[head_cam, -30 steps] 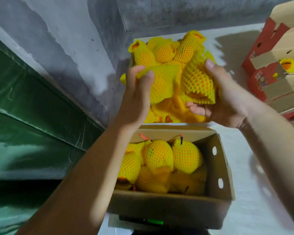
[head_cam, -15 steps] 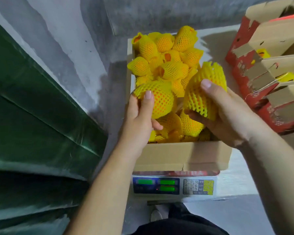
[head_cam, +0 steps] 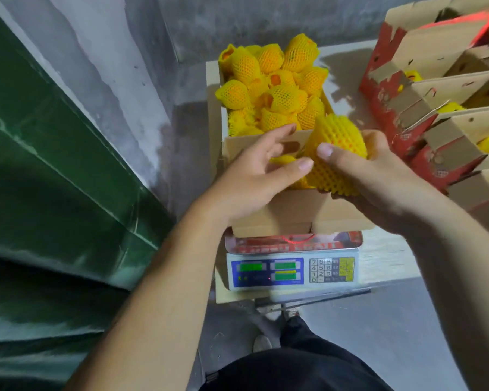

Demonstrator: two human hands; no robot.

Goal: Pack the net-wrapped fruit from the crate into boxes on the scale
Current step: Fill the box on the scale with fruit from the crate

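Leftmost, green tarp (head_cam: 54,170) along grey wall (head_cam: 110,66). Then left hand (head_cam: 254,176) over the cardboard box (head_cam: 280,213), fingers spread and fairly straight, thumb tip touching the net of the held fruit, nothing clearly gripped; a bit of yellow net shows under the fingers, cannot tell if touched. Box sits on the scale (head_cam: 292,268), green displays and keypad facing the person. Behind the box, crate (head_cam: 213,88) heaped with net-wrapped fruit (head_cam: 274,88), yellow foam mesh, orange showing through. Right of centre, one wrapped fruit (head_cam: 333,153) held over the box's right side, right hand (head_cam: 378,176) cupping it from below and side, thumb on top. Far right, red-and-brown cartons (head_cam: 435,88) in a stacked row, flaps up, yellow net visible inside some. Bottom, dark trousers (head_cam: 299,368), shoe (head_cam: 261,342) on grey floor.
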